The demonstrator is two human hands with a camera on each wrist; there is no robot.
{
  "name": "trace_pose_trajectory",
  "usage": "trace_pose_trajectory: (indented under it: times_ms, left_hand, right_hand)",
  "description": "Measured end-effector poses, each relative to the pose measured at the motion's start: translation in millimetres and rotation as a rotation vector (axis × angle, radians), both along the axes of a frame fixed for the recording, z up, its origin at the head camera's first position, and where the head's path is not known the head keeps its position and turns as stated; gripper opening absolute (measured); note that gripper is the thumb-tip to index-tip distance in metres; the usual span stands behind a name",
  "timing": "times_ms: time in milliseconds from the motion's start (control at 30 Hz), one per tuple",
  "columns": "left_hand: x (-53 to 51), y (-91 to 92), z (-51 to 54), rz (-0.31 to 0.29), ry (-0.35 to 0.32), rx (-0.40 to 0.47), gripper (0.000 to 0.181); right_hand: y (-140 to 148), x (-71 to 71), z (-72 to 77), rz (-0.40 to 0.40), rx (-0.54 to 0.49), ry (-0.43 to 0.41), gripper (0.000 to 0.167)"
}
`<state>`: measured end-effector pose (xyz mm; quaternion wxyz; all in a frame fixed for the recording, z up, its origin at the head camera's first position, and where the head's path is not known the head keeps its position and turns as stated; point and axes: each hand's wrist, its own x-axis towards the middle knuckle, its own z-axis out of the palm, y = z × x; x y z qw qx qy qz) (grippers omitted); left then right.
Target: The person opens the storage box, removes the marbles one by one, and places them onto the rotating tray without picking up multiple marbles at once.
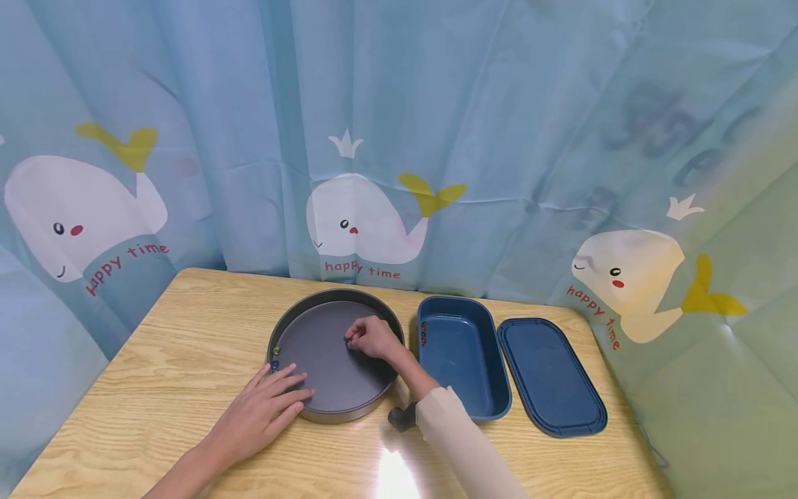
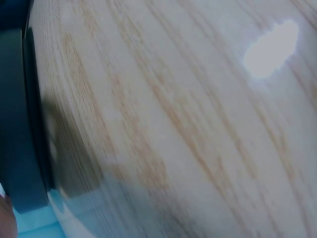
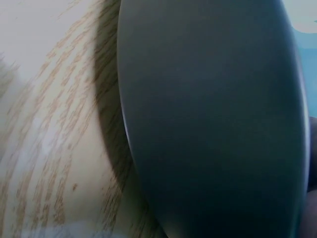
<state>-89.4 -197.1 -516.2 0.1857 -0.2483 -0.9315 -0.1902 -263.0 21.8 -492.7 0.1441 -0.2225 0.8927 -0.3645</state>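
A round dark grey baking pan (image 1: 337,418) stands on the wooden table. Over its floor, right of the middle, my right hand (image 1: 376,337) pinches a small dark piece, likely a marble (image 1: 348,342), mostly hidden by the fingertips. My left hand (image 1: 264,409) lies across the pan's front-left rim with its fingers stretched inward. Near those fingertips, a green marble (image 1: 277,351) and a blue marble (image 1: 275,364) sit against the left inner wall. In the right wrist view, the pan's outer side (image 3: 213,109) fills the middle and a sliver of hand shows at the right edge.
Right of the pan is a deep blue rectangular box (image 1: 464,367), with several small brownish-orange marbles (image 1: 423,333) along its left wall. Its blue lid (image 1: 551,378) lies flat beside it. A whale-print curtain (image 1: 499,138) hangs behind the table (image 1: 149,360).
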Motion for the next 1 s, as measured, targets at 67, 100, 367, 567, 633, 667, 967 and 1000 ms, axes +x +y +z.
trace_pose_trajectory:
  times_ms: [67, 100, 367, 567, 633, 667, 967, 1000]
  left_hand:
    - [0.0, 0.1, 0.0, 0.001, -0.002, -0.001, 0.023]
    - [0.0, 0.1, 0.0, 0.002, -0.003, -0.001, 0.023]
    - [-0.1, 0.1, -0.1, -0.001, -0.002, -0.002, 0.023]
    - [0.0, 0.1, -0.6, -0.002, 0.008, -0.001, 0.023]
    - [0.0, 0.1, -0.9, -0.004, 0.010, 0.002, 0.023]
    - [-0.2, 0.0, -1.1, -0.005, 0.011, 0.004, 0.023]
    - [-0.4, -0.4, -2.1, -0.002, -0.004, 0.002, 0.023]
    - [-0.3, -0.4, -2.0, -0.002, -0.005, 0.002, 0.023]
  right_hand:
    - [-0.2, -0.3, -0.4, 0.001, 0.003, 0.002, 0.004]
    - [-0.4, -0.5, -0.5, 0.001, 0.005, 0.003, 0.005]
    - [-0.2, 0.5, 0.7, 0.000, 0.002, -0.003, 0.004]
    - [0.5, 0.0, 0.0, -0.005, 0.002, -0.009, 0.003]
    - [1.1, -0.7, 0.0, -0.009, 0.004, -0.011, 0.003]
    - [1.4, -1.0, -0.4, -0.010, 0.005, -0.009, 0.003]
    - [2.4, -1.4, -2.1, -0.020, -0.003, -0.011, 0.006]
    - [2.6, -1.6, -2.1, -0.019, -0.006, -0.011, 0.006]
